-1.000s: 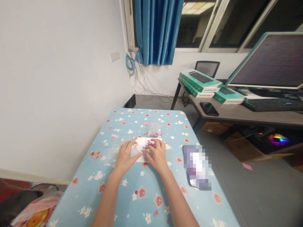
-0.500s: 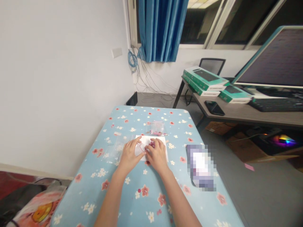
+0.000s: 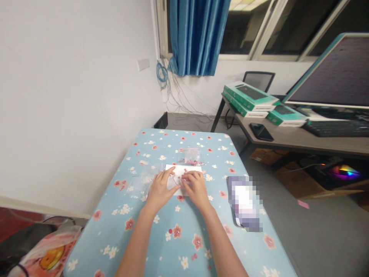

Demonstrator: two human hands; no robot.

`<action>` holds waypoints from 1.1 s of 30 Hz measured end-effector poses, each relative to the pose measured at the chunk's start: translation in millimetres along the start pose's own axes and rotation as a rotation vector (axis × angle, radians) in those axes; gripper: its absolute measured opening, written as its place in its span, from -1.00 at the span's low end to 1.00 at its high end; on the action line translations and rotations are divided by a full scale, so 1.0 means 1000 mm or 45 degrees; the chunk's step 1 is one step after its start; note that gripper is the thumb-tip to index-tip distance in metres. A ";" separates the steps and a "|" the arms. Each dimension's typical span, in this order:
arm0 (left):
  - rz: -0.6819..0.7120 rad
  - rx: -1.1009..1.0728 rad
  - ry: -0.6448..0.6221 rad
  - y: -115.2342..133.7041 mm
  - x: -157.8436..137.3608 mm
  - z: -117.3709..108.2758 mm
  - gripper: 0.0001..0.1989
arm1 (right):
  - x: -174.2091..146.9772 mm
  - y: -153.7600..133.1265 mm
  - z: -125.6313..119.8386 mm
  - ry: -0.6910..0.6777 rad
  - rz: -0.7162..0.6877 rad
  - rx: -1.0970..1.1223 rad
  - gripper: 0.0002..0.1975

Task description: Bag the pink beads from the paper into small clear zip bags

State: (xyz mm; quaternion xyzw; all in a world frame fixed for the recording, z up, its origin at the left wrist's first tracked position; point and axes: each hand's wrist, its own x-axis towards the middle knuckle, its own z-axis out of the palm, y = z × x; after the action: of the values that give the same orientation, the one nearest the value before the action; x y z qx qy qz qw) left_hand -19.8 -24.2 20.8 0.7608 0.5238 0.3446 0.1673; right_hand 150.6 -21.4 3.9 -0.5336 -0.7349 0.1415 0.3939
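Note:
My left hand [image 3: 162,187] rests at the left side of a white sheet [image 3: 198,169], thumb and index finger spread wide apart. A thin pink cord [image 3: 174,180] lies on the sheet between them. Over the sheet's right part is my right hand [image 3: 196,186], its fingers bent and the tips drawn together. Whatever they pinch is too small to make out. Several small pink-red beads [image 3: 185,170] lie scattered by the right fingertips. Just behind the sheet is a clear plastic bag [image 3: 192,155] with more pink beads in it.
Clear plastic bags [image 3: 141,182] lie left of the sheet on the flowered tablecloth [image 3: 161,246]. A pixelated item [image 3: 245,204] is at the table's right. One loose red bead [image 3: 170,231] lies nearer me. A desk [image 3: 288,138] with green keyboard boxes [image 3: 250,96] stands right.
The bunched beads under my right hand are now spread out across the sheet. My right hand has shifted slightly right, while the left has stayed nearly in place.

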 end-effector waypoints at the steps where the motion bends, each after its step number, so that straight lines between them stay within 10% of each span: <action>1: 0.007 -0.007 -0.004 0.001 0.000 0.001 -0.35 | 0.000 0.002 -0.002 -0.007 0.022 0.078 -0.84; 13: 0.092 -0.047 -0.052 0.008 -0.003 0.017 -0.32 | -0.001 0.007 -0.009 -0.186 0.323 0.763 -0.76; 25: 0.080 -0.053 -0.048 0.007 -0.003 0.017 -0.33 | -0.001 0.011 -0.010 -0.159 0.326 0.698 -0.76; 33: 0.072 -0.069 -0.027 0.008 -0.003 0.017 -0.32 | -0.003 0.033 -0.032 -0.047 0.438 0.043 -0.73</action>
State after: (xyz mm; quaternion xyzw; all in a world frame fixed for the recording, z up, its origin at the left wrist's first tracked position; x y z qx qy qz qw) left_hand -3.2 -27.8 12.5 0.7742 0.4906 0.3552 0.1837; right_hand 197.0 -17.8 2.7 -0.6421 -0.6373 0.2290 0.3594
